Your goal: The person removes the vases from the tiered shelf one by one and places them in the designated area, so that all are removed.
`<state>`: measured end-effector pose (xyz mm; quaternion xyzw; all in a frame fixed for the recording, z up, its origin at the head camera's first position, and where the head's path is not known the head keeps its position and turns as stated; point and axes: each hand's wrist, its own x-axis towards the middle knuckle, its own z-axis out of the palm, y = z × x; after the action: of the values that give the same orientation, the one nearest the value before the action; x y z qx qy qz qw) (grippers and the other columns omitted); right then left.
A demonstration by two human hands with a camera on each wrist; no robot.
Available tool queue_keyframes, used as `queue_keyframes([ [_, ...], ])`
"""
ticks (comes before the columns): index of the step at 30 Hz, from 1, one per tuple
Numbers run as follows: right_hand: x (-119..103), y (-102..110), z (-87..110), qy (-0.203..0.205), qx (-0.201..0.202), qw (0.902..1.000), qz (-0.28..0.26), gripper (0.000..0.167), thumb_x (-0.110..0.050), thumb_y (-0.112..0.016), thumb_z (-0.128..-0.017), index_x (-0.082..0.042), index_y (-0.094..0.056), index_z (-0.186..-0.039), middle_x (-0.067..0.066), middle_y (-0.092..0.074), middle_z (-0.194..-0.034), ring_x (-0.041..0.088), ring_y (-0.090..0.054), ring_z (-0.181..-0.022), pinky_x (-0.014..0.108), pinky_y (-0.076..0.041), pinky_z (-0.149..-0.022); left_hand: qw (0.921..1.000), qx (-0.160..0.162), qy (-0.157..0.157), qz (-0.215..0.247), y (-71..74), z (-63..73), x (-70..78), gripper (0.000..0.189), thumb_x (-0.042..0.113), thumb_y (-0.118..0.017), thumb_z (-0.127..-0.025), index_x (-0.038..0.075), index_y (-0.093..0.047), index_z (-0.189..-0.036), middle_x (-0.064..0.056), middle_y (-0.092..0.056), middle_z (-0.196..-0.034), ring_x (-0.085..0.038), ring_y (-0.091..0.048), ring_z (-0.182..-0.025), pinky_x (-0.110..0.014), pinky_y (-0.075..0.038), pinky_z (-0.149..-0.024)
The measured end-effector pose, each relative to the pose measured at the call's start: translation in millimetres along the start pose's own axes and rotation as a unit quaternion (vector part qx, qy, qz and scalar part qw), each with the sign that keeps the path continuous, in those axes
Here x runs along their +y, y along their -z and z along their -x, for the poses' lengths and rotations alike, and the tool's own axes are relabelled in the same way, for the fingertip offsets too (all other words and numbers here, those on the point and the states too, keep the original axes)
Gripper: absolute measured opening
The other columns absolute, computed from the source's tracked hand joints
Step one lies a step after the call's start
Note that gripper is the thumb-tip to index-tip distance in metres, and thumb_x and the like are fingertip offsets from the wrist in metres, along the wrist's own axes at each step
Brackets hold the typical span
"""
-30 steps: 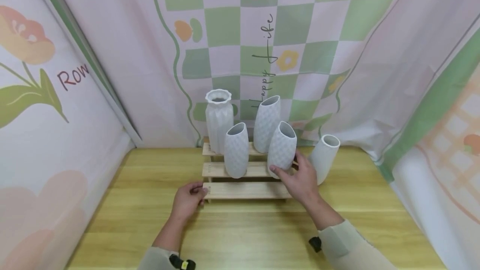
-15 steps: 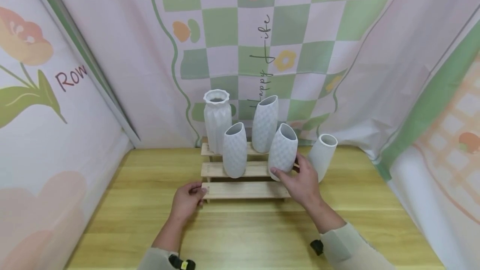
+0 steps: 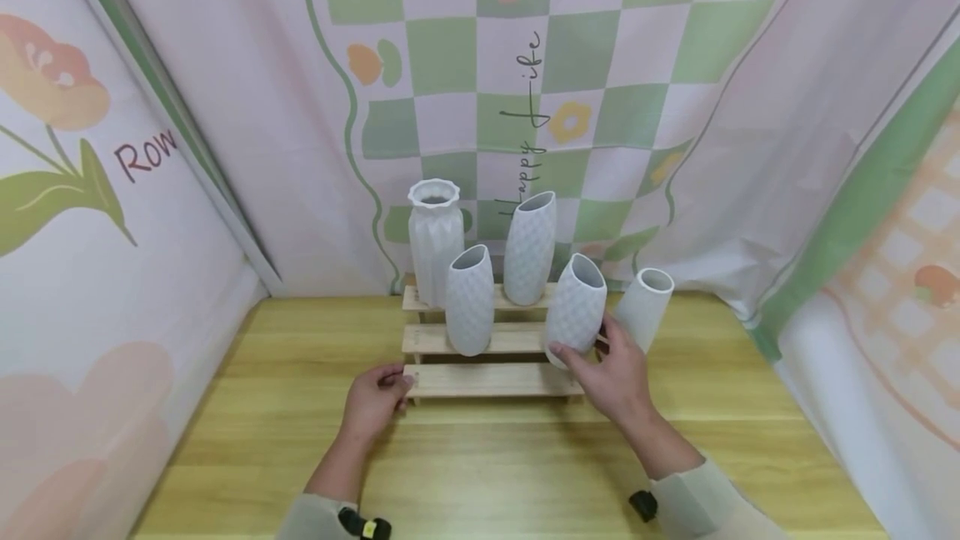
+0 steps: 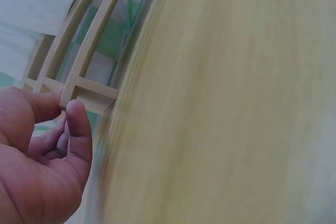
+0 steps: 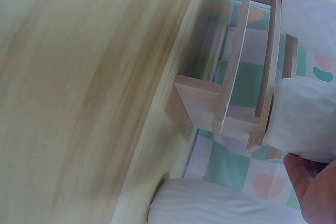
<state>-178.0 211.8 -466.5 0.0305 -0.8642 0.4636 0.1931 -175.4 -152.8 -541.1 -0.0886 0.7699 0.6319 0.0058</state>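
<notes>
A three-step wooden stand (image 3: 495,382) carries several white vases. My left hand (image 3: 377,400) pinches the left end of its lowest step; in the left wrist view, thumb and finger meet that wooden corner. With my right hand (image 3: 611,369) I grip the lower part of a dimpled white vase (image 3: 576,311) at the right end of the middle step. That vase leans slightly right, and its base overlaps the step's end. To its left, a similar slant-mouthed vase (image 3: 470,302) stands on the middle step. On the top step are a frilled-rim vase (image 3: 437,244) and another slant-mouthed vase (image 3: 529,248).
Just right of the stand, a smooth white vase (image 3: 647,307) stands on the wooden table (image 3: 480,473), partly behind my right hand. A checkered curtain (image 3: 510,48) hangs close behind the stand, with more printed cloth at both sides.
My right hand has moved the dimpled vase to the right and a little toward me, toward the step's end. My left hand stays at the stand's corner.
</notes>
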Motion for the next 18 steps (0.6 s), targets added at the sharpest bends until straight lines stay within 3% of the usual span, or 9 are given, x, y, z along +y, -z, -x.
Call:
queue_keyframes([
  [18,4,16,10.8,-0.001,-0.006,1.0,-0.008,0.078,-0.041,-0.089,-0.083,-0.008,-0.054,-0.145,0.015,-0.064,-0.13,0.037,-0.065,-0.116,0.057,-0.059,-0.093,0.9999,-0.006,0.006,0.01,0.0,0.1,1.1,0.038,0.007,-0.072,-0.097,-0.009,-0.063,-0.13,-0.017,-0.069,-0.105,-0.021,-0.066,-0.072,-0.03,-0.062,-0.063],
])
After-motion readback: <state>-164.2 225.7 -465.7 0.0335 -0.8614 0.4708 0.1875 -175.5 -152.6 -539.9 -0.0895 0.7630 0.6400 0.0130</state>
